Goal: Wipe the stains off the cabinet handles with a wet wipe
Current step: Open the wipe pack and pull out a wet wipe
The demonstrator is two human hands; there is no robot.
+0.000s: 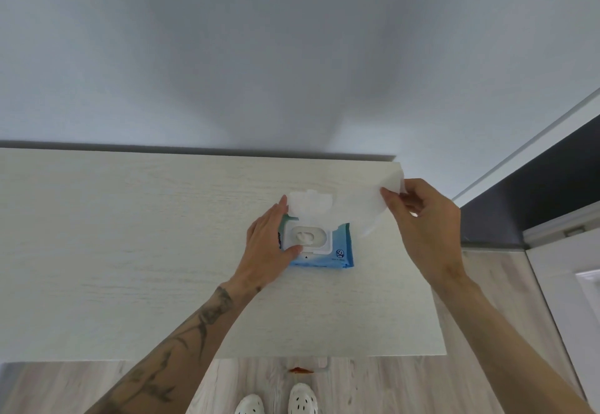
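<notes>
A blue pack of wet wipes [341,248] lies on the pale cabinet top [130,251], its white flip lid [310,207] standing open. My left hand [268,246] presses on the pack's left side, thumb at the dispenser opening. My right hand [425,222] pinches a white wet wipe [360,209] pulled out to the right of the pack, above the cabinet top. An orange-red stain [301,370] shows just below the cabinet's front edge. The handles themselves are hidden under the top.
A grey wall rises behind the cabinet. The cabinet top ends at the right near a white door frame [532,150] and a dark panel [535,199]. Wood-look floor [357,387] and my white shoes [302,399] lie below the front edge.
</notes>
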